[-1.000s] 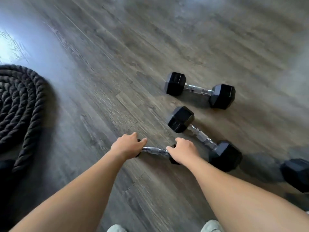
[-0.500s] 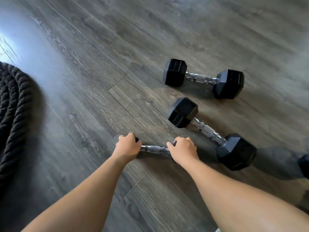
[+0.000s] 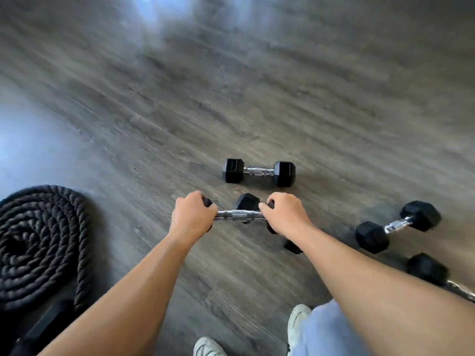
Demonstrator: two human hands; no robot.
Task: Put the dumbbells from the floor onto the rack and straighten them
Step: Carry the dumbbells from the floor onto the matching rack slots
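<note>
Both forearms are bare to the bottom edge of the frame, with no sleeves, watch or rings visible on the left hand (image 3: 191, 214) or the right hand (image 3: 284, 214). Pale blue-grey fabric trousers (image 3: 323, 332) cover the right leg, above off-white, slightly scuffed sneakers (image 3: 297, 323) with rounded toes.

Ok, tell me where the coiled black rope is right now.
In the head view, the coiled black rope lies on the wood floor at the far left edge, left of the left hand and forearm, well apart from the dumbbells.
</note>
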